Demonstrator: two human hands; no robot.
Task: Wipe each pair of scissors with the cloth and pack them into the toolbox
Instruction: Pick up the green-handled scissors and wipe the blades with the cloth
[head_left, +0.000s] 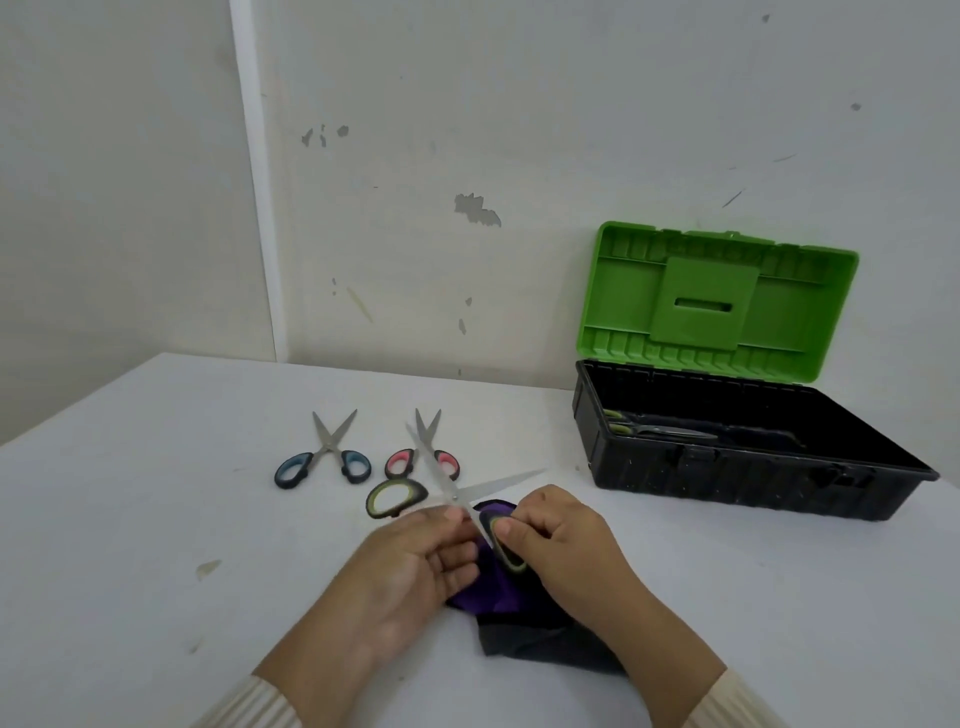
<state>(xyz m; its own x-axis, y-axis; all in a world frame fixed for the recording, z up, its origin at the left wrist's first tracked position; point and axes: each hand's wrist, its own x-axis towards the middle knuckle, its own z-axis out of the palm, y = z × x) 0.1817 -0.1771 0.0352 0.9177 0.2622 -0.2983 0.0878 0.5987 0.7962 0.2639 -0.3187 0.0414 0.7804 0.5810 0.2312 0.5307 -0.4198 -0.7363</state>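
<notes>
Both forearms are reaching in over the counter. The left grip is pinching the green-handled scissors at the pivot, and the right grip is pinching their nearer handle loop. Their blades are spreading open just above the purple cloth. Blue scissors and pink scissors are lying beyond; the open toolbox at the right is holding another pair

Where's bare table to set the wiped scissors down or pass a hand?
Free: the table left of the blue scissors; the strip between the cloth and the toolbox; the toolbox's right half, beyond the packed scissors. Crowded: the centre, where the green scissors in the left hand and right hand cross over the pink scissors.
</notes>
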